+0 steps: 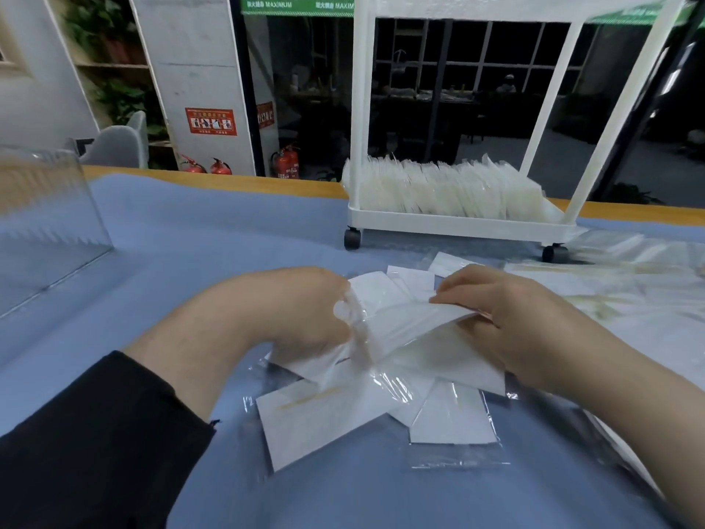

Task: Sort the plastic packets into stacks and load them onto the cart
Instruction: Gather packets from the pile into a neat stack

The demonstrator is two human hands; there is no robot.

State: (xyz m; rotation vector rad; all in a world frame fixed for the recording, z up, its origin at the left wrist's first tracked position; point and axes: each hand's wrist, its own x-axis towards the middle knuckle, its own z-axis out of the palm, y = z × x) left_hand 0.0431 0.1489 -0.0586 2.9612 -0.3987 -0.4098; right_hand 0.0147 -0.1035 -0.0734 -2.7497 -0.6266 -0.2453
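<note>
A loose pile of flat white plastic packets (pixel 343 410) lies on the blue table cover in front of me. My left hand (pixel 290 311) grips the left end of a bunch of packets (pixel 412 326) lifted off the pile. My right hand (pixel 507 318) pinches the right end of the same bunch, thumb on top. The white wheeled cart (pixel 454 221) stands on the table behind the pile, and its bottom shelf holds a row of upright packets (pixel 442 189).
More packets (pixel 633 284) are spread over the table at the right. A clear acrylic box (pixel 45 223) stands at the left. The table's wooden far edge (pixel 213 177) runs behind the cart, with dark glass and fire extinguishers beyond.
</note>
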